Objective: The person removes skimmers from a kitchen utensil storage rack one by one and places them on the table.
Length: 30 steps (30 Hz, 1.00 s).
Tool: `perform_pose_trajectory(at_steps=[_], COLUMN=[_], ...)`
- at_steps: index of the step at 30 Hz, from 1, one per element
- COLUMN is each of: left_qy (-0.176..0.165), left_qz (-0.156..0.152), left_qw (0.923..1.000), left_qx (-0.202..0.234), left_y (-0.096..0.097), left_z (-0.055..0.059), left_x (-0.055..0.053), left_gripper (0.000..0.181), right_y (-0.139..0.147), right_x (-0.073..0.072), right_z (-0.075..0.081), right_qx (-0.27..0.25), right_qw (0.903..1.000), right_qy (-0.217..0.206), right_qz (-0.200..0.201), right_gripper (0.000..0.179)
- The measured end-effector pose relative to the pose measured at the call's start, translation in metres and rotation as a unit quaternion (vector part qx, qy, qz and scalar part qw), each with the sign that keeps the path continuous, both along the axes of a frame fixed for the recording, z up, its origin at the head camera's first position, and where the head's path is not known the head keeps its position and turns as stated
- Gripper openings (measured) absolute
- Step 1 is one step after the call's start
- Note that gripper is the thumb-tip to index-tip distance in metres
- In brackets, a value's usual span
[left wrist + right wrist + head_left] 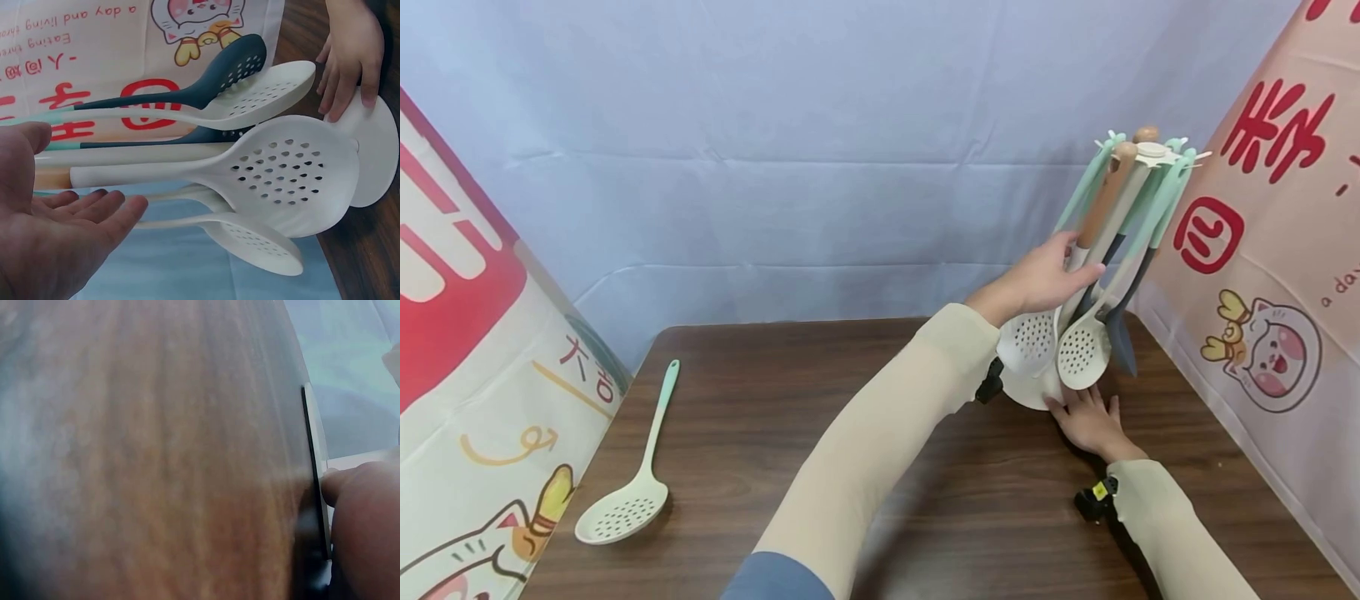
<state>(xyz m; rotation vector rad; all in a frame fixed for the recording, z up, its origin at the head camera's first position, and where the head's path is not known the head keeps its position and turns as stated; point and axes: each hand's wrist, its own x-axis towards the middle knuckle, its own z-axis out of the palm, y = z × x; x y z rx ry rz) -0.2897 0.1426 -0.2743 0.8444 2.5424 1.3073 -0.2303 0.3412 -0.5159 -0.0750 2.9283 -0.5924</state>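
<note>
At the right back of the table stands a white utensil rack (1152,150), hung with several slotted utensils on mint-green or wooden handles. My left hand (1045,275) is beside the wooden-handled white skimmer (300,169). In the left wrist view its thumb and fingers are spread apart, around the handles' near side and not closed on any; whether a fingertip touches is unclear. My right hand (1093,425) rests its straight fingers on the rack's round white base (378,156). In the right wrist view only part of that hand (369,512) shows, at the base's edge.
A cream skimmer (625,508) with a mint handle lies alone at the left of the brown wooden table (760,417). A pale blue cloth (820,167) hangs behind the table. Printed sheets with red characters and cartoon cats flank both sides.
</note>
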Motion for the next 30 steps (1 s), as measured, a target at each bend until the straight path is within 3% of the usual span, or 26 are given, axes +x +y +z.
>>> perform_pose_trajectory(at_steps=[4, 15, 24, 30], left_qy=[0.001, 0.062, 0.081, 0.074], left_qz=[-0.002, 0.004, -0.005, -0.009], left_qw=[1.0000, 0.9969, 0.9957, 0.9970], left_qx=[0.001, -0.049, -0.044, -0.023], left_y=[0.0017, 0.0028, -0.0022, -0.0047], left_z=[-0.0026, -0.0033, -0.0064, -0.0092], left_x=[0.0000, -0.0029, -0.0016, 0.0000], left_gripper=[0.066, 0.051, 0.050, 0.048], right_y=[-0.0002, -0.0003, -0.0011, -0.0041], right_x=[0.0009, 0.0012, 0.0011, 0.0024], right_z=[-0.0003, -0.0002, -0.0015, 0.0003], right_qx=[0.001, -0.002, -0.003, -0.005], right_qw=[1.0000, 0.9999, 0.9999, 0.9998], right_qy=[0.005, 0.013, 0.014, 0.016], right_qz=[-0.001, 0.001, 0.000, -0.007], right_gripper=[0.076, 0.073, 0.072, 0.073])
